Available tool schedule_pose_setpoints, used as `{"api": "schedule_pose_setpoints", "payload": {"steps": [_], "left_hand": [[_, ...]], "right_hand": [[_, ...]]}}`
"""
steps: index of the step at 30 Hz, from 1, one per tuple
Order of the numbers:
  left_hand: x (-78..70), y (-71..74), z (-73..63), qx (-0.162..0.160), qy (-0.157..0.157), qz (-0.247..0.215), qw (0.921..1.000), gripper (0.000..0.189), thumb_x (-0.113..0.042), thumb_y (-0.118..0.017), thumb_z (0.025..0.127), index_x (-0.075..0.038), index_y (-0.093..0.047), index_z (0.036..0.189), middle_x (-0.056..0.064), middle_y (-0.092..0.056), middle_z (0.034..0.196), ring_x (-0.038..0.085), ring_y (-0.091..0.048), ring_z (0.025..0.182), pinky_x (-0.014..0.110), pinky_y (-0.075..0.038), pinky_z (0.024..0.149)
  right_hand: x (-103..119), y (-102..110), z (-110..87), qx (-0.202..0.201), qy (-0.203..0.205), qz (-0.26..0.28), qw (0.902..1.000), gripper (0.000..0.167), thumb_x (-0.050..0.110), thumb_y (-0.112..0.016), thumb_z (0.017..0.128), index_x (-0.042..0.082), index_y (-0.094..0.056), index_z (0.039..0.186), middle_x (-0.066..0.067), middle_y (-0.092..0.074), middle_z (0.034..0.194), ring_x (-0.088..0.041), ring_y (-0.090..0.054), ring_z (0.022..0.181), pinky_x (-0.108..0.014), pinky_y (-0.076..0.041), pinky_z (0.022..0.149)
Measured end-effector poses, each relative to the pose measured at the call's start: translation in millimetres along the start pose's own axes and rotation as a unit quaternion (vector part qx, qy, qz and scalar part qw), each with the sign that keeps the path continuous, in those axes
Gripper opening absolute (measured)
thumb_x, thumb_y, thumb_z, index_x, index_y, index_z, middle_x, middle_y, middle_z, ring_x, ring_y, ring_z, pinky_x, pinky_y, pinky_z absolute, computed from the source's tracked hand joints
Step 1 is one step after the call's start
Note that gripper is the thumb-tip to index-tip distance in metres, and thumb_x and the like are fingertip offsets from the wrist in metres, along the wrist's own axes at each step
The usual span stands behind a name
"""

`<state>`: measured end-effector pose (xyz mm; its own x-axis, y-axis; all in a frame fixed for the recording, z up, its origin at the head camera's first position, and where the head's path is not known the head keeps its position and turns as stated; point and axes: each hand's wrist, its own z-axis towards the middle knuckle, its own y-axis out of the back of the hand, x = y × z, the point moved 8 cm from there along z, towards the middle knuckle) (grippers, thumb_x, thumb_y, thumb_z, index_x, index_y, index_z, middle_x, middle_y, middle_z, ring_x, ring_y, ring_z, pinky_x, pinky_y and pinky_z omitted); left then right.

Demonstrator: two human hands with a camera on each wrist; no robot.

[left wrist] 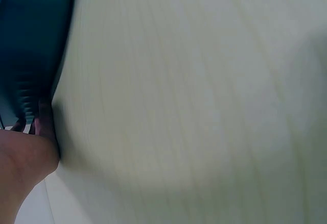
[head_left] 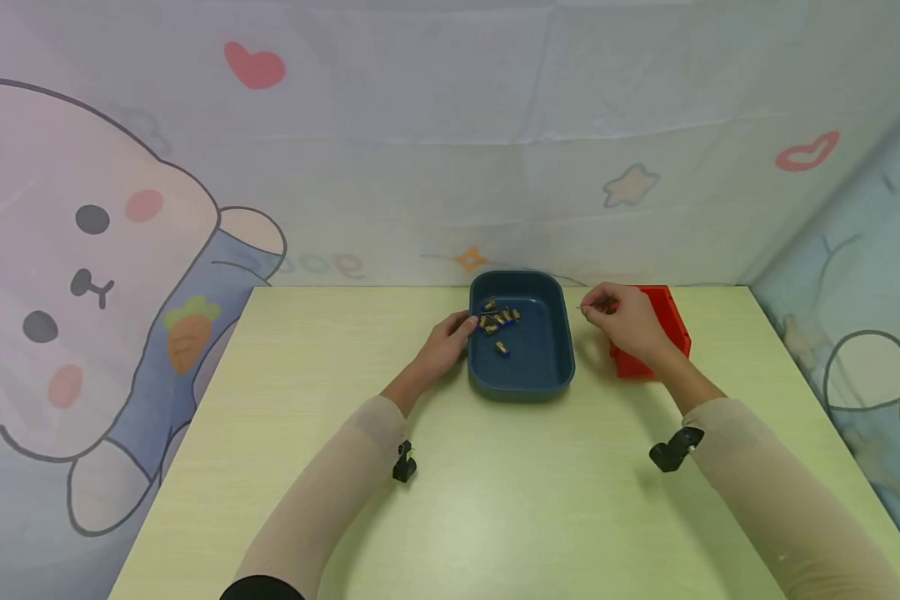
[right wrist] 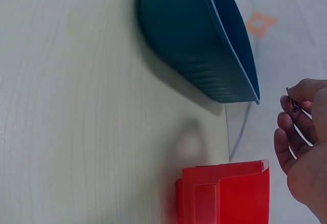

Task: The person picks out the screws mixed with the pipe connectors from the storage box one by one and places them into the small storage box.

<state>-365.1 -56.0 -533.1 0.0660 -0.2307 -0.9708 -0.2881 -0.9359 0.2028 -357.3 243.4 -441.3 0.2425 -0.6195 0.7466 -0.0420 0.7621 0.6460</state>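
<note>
A dark blue plastic basin (head_left: pixel 540 367) stands at the table's back edge. Several small brass-coloured cylindrical pieces (head_left: pixel 502 348), some with blue ends, lie in it. My left hand (head_left: pixel 444 343) grips the basin's left wall, thumb over the rim; in the left wrist view its fingers (left wrist: pixel 46 119) reach against the outer side. Between thumb and forefinger, my right hand (head_left: pixel 630 321) pinches a small thin screw (right wrist: pixel 295 107), raised between the basin and a red plastic bin (head_left: pixel 667 321). The right hand partly hides that red bin in the head view.
The pale wooden table (head_left: pixel 495 483) meets a printed cloth backdrop (head_left: pixel 420 192) just behind the basin and bin. Black wrist cameras (head_left: pixel 675 450) sit on both sleeves.
</note>
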Motion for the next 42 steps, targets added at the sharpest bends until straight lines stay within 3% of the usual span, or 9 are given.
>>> {"api": "schedule_pose_setpoints", "payload": {"steps": [8,18,29,42], "left_hand": [[-0.4,0.2,1.0,-0.002,-0.001,0.006,1.0000,0.060,-0.043,-0.047,0.114,-0.005,-0.042,0.161,0.015,-0.050,0.159,0.031,-0.046,0.148,0.045,-0.038,0.122],[1.6,-0.4,0.6,0.003,0.000,0.000,1.0000,0.064,-0.047,-0.048,0.114,-0.007,-0.040,0.162,0.015,-0.047,0.161,0.031,-0.044,0.150,0.046,-0.038,0.122],[0.3,0.3,0.2,-0.004,0.001,0.002,1.0000,0.061,-0.043,-0.047,0.114,-0.005,-0.041,0.162,0.015,-0.048,0.160,0.031,-0.045,0.149,0.045,-0.039,0.122],[0.9,0.5,0.0,-0.002,0.000,-0.003,1.0000,0.061,-0.044,-0.048,0.114,-0.007,-0.042,0.162,0.015,-0.048,0.161,0.031,-0.045,0.149,0.045,-0.038,0.122]], "right_hand": [[-6,11,-1.6,-0.014,-0.005,-0.001,0.9999,0.012,0.016,-0.071,0.104,0.005,-0.074,0.106,-0.012,-0.073,0.097,-0.024,-0.063,0.089,-0.022,-0.051,0.075],[-17,20,-1.8,-0.025,-0.016,-0.006,0.9995,0.011,0.013,-0.071,0.103,0.003,-0.073,0.105,-0.015,-0.074,0.095,-0.022,-0.063,0.087,-0.021,-0.050,0.067],[-23,29,-4.3,-0.023,-0.024,-0.019,0.9993,0.015,0.015,-0.068,0.105,0.001,-0.072,0.109,-0.016,-0.072,0.103,-0.027,-0.062,0.095,-0.023,-0.049,0.073],[-40,40,-8.9,-0.020,-0.064,-0.040,0.9969,0.021,0.020,-0.065,0.108,0.001,-0.068,0.114,-0.017,-0.067,0.109,-0.031,-0.058,0.101,-0.028,-0.050,0.079]]}}
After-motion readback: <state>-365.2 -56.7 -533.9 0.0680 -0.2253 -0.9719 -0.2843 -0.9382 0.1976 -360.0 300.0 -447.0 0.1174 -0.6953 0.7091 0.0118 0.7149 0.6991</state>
